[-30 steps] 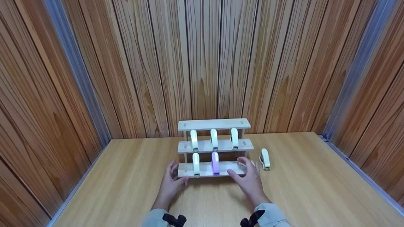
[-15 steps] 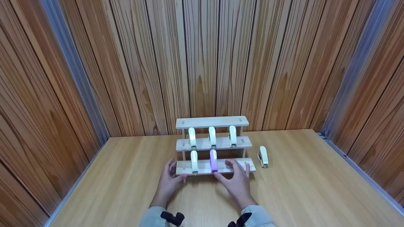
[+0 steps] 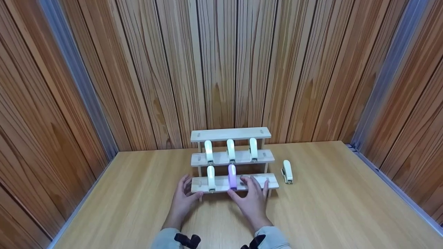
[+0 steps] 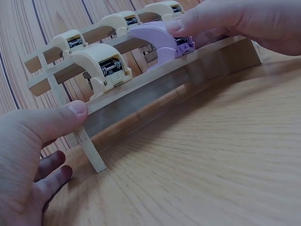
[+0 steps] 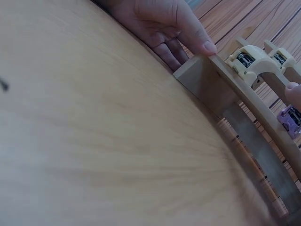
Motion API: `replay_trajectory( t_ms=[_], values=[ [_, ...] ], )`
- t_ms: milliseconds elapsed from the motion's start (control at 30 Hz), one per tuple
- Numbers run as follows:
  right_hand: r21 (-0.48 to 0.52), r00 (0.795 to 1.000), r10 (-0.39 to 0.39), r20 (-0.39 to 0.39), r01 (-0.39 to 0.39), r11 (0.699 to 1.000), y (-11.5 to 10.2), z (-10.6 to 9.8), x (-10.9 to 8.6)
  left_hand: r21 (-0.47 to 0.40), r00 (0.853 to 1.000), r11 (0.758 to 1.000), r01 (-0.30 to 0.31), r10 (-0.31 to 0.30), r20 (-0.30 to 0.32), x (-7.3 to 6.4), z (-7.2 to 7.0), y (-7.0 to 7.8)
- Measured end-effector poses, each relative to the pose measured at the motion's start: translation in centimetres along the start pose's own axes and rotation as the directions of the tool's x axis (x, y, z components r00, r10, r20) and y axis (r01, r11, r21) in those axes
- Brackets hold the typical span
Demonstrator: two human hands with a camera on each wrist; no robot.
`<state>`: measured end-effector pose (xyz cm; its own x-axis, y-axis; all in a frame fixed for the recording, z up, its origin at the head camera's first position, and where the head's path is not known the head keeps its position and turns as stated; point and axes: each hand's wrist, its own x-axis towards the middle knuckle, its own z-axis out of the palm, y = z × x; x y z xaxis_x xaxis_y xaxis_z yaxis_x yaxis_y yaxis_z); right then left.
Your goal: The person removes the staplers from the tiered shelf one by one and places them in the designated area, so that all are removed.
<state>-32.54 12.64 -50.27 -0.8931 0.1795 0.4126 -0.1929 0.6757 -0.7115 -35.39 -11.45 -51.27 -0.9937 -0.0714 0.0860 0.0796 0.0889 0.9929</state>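
Observation:
A tiered wooden shelf (image 3: 218, 187) stands on the table with small staplers on its steps. My left hand (image 3: 181, 200) holds the left end of the lowest step, its thumb on the front edge and its fingers behind. On that step are a cream stapler (image 3: 211, 178) and, to its right, a purple stapler (image 3: 232, 176). My right hand (image 3: 252, 202) is at the purple stapler, thumb by its front end and the other fingers spread over the board to its right. In the left wrist view, the thumb overlaps the purple stapler's nose (image 4: 164, 35); I cannot tell whether it presses.
On the middle step sit three cream staplers, among them the centre stapler (image 3: 231, 151). The top board (image 3: 231, 134) is bare. Another cream stapler (image 3: 287, 172) stands on the table (image 3: 328, 197) right of the shelf. A wood-panelled wall (image 3: 221, 69) rises behind.
My right hand has moved left along the lowest step, from its right end to the purple stapler. The left hand keeps its place. The head view has shifted slightly.

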Motion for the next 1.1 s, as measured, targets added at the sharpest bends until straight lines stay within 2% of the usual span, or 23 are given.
replay_trajectory(
  t_ms=[467,767,1100],
  values=[
    [-0.049,0.998,0.069,0.008,-0.069,0.996,-0.41,1.04,-0.1,0.013,1.0,1.0,0.023,-0.023,-0.005,-0.39,0.08,-0.27],
    [-0.081,1.0,-0.003,-0.014,0.002,0.997,-0.17,1.08,-0.35,-0.028,1.0,1.0,0.001,0.0,0.028,-0.41,0.02,-0.08],
    [-0.1,0.999,-0.053,-0.002,0.052,0.994,-0.27,0.79,-0.15,-0.018,1.0,1.0,0.022,-0.022,0.013,0.11,-0.01,0.02]
  ],
)
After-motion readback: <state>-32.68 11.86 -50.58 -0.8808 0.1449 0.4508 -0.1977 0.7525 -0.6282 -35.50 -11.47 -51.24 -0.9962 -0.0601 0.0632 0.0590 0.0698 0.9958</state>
